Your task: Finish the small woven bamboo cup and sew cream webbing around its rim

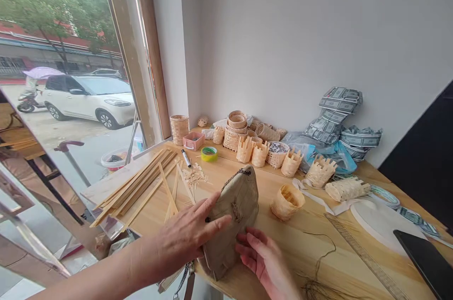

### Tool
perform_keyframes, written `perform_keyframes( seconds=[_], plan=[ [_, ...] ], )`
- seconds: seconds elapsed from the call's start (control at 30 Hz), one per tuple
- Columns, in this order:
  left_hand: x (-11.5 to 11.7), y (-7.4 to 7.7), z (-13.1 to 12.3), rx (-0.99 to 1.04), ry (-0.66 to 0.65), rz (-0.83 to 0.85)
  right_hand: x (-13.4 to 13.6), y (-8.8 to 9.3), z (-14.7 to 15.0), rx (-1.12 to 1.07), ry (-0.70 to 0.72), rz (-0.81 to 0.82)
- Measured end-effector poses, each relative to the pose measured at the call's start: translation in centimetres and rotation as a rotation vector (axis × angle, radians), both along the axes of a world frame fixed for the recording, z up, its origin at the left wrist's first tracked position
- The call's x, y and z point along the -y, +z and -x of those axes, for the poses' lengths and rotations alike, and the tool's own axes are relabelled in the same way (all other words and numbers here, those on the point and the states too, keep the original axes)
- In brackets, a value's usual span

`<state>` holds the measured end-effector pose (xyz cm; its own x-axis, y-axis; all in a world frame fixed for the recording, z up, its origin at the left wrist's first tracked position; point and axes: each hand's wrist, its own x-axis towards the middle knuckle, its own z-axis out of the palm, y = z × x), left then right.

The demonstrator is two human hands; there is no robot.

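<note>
A beige quilted handbag [244, 191] with a dark chain along its top stands tilted at the front edge of the wooden table. My left hand [187, 229] is closed on the bag's left side, with its thumb across the front face. Curled fingers of my right hand [260, 253] press against the bag's lower right side. Straps and a chain hang below the bag near the table edge. To the right of the bag stands a small woven basket [287, 202].
Thin wooden strips [141, 182] lie at left, near a marker [186, 158] and yellow-green tape [209, 154]. Several woven baskets [244, 149] line the wall. At right are a ruler [364, 253], dark thread [318, 286] and a black phone-like slab [424, 262].
</note>
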<state>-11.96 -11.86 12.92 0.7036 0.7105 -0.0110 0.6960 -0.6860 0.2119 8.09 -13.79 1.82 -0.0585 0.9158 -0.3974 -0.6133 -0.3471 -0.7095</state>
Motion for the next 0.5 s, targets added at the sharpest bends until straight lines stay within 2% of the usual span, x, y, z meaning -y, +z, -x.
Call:
perform_keyframes(
  seconds=[0.13, 0.3, 0.4, 0.5],
  plan=[
    [0.2, -0.3, -0.5, -0.073, -0.069, -0.15, -0.3, -0.9, -0.1, -0.105, 0.023, 0.049],
    [-0.2, -0.7, -1.3, -0.092, -0.079, -0.187, -1.3, -2.5, 0.9, -0.222, 0.054, 0.0],
    [-0.3, -0.2, -1.7, -0.085, -0.056, -0.177, -1.3, -1.8, 1.0, -0.216, 0.06, -0.062],
    [-0.1, 0.8, -2.0, -0.064, -0.019, -0.152, -1.0, 0.0, 0.5, -0.117, 0.085, -0.165]
  ],
)
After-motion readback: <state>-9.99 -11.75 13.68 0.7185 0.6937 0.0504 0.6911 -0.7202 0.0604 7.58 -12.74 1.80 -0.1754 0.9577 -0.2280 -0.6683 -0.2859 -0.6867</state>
